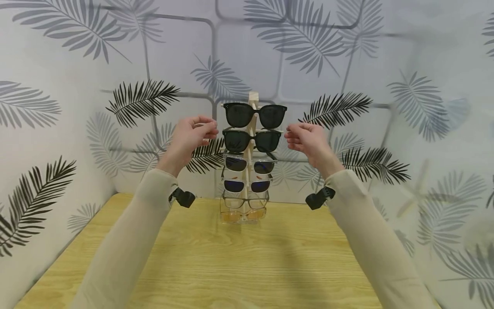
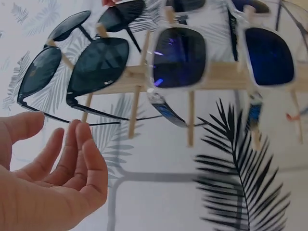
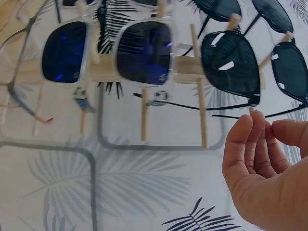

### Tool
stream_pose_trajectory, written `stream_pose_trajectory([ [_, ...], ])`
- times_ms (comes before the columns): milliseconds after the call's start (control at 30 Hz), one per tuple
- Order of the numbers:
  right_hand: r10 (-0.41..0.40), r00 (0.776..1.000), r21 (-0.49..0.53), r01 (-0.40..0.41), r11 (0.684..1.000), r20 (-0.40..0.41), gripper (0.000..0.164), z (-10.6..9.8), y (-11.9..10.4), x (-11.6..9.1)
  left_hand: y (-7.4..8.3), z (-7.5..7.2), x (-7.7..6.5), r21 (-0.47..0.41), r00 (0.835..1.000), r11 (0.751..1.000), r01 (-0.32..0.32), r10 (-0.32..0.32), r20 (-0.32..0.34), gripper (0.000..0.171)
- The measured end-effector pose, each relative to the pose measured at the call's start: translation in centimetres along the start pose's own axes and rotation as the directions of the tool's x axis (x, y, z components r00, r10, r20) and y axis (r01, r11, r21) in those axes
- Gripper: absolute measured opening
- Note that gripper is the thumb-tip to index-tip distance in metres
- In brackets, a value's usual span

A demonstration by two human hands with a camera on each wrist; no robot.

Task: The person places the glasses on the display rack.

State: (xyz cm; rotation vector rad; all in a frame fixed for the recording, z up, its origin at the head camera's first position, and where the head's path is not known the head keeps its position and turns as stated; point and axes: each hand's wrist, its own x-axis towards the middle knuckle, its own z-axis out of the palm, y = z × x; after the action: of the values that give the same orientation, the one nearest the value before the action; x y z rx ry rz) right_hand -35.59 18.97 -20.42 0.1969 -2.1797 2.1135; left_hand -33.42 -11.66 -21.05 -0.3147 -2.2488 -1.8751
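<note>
A wooden display stand (image 1: 253, 97) holds several pairs of glasses in a column. At its top sit black sunglasses (image 1: 239, 116), with a second black pair (image 1: 237, 140) just under them. My left hand (image 1: 195, 133) is raised left of these two pairs, its fingers loosely bent with nothing between them. On the other side, my right hand (image 1: 307, 139) hovers level with the second pair, likewise holding nothing. In the left wrist view the fingertips are near a black temple arm (image 2: 96, 111). The right wrist view has the fingertips just below a dark lens (image 3: 231, 70).
Lower on the stand are clear-framed sunglasses with dark blue lenses (image 1: 233, 186), thin-framed glasses (image 1: 234, 202) and an orange-lensed pair (image 1: 231, 216). The stand is on a wooden table (image 1: 247, 266) against a leaf-patterned wall (image 1: 247, 51). Wooden pegs (image 2: 191, 120) stick out sideways.
</note>
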Motion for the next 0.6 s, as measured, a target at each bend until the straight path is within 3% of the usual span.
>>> stream_pose_trajectory([
  [100, -0.035, 0.999, -0.092, 0.035, 0.995, 0.005, 0.021, -0.2, 1.5, -0.7, -1.2, 0.0, -0.9, 0.115, 1.0, 0.993, -0.026, 0.024, 0.018, 0.036],
  [267, -0.062, 0.998, -0.202, 0.062, 0.977, 0.005, 0.026, -0.6, 3.5, -1.7, -2.9, -0.1, -2.3, 0.298, 0.998, 0.953, -0.048, 0.035, 0.047, 0.047],
  [600, -0.013, 1.0, -0.304, 0.013, 0.953, 0.003, 0.037, -1.1, 7.3, -2.8, -5.5, -0.6, -3.8, 0.446, 0.996, 0.894, -0.04, -0.001, 0.09, 0.06],
])
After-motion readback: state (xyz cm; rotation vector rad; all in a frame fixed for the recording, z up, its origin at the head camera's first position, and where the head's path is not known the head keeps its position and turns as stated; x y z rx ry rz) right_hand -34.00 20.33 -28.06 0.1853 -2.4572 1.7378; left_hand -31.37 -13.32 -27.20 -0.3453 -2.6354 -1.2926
